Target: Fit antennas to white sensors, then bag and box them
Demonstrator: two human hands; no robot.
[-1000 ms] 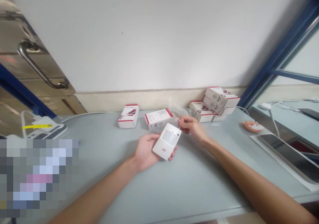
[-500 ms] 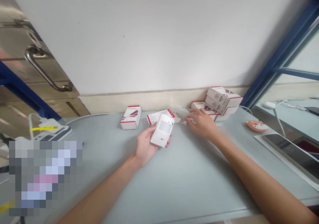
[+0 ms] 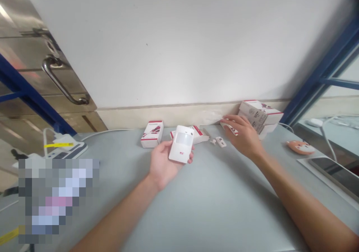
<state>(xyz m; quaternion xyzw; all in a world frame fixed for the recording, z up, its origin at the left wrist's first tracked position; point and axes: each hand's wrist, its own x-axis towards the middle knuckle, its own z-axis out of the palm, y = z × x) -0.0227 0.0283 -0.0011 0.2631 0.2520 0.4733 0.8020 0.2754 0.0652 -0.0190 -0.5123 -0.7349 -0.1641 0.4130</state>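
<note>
Loosely, the left hand [image 3: 165, 168] cradles a white motion sensor [image 3: 181, 144] above the grey table [image 3: 224, 207], its lens turned up to view; right of the sensor lie small white parts [image 3: 220, 142], and the open right hand [image 3: 244, 136] rests on a red-trimmed box [image 3: 228, 128].

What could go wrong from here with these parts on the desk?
The white motion sensor sits lightly in the left hand, not firmly gripped, so it might slip onto the desk. The right hand is against the stacked product boxes, which could topple if bumped. The two small white parts lie loose near that hand and might get knocked aside or lost.
</note>
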